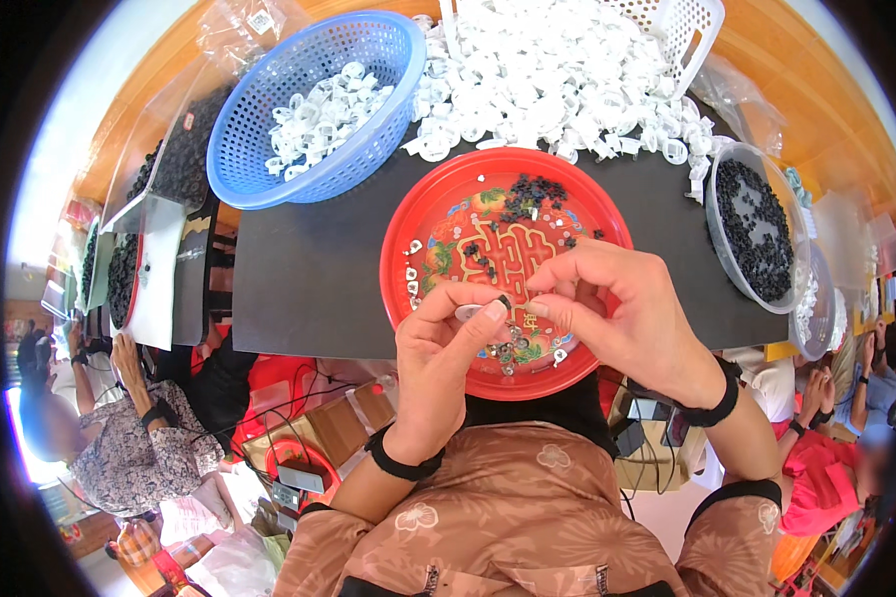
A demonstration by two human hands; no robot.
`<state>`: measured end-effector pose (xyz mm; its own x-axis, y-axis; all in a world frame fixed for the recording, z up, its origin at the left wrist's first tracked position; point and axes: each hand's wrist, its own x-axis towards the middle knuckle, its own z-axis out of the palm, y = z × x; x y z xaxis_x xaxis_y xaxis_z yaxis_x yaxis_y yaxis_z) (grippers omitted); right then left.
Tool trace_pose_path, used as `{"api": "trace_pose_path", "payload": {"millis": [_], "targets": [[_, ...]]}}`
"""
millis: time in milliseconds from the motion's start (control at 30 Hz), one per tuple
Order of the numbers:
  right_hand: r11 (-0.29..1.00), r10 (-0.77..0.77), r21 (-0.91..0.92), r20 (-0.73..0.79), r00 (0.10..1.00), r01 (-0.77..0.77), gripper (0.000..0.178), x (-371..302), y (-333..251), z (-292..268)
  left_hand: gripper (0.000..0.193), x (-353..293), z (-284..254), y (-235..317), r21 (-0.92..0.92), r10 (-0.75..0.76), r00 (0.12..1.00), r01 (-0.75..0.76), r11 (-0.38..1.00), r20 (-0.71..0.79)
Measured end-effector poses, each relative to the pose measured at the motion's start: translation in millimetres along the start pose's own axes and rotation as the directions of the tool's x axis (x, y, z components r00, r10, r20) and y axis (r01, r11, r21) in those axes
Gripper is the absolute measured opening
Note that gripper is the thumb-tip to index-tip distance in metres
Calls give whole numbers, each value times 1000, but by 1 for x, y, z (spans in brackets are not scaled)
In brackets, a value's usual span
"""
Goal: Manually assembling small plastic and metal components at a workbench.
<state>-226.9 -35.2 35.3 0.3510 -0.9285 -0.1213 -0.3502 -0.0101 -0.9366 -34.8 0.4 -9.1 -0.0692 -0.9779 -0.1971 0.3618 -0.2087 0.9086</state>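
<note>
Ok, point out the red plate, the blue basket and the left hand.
red plate [577,194], head view, on its bare rim at the upper right.
blue basket [269,90], head view, on its mesh wall at the left side.
left hand [438,363], head view, on the back of the hand.

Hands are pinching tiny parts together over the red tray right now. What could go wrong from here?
1. The small pale piece sits only at the left hand fingertips; it could slip and vanish among loose bits on the red tray.
2. The right hand covers part of the tray, so dropped parts may go unseen.
3. The white parts pile crowds the tray rim and could spill in.
</note>
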Motion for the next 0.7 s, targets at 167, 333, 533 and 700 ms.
{"api": "trace_pose_path", "payload": {"millis": [167,333,533,700], "targets": [[716,-587,-470,-7,809,516,14,-1,11,9,11,0,1,-2,-66,-20,999,23,998,44],[660,-628,-541,-17,778,521,19,0,10,13,10,-1,2,-3,-70,-23,999,26,997,45],[640,-641,-568,-22,767,518,19,0,12,15,10,-2,0,-4,-80,-30,998,34,996,51],[644,-632,-577,-30,775,503,17,0,14,18,10,-2,0,-2,-74,-48,998,52,996,44]]}}
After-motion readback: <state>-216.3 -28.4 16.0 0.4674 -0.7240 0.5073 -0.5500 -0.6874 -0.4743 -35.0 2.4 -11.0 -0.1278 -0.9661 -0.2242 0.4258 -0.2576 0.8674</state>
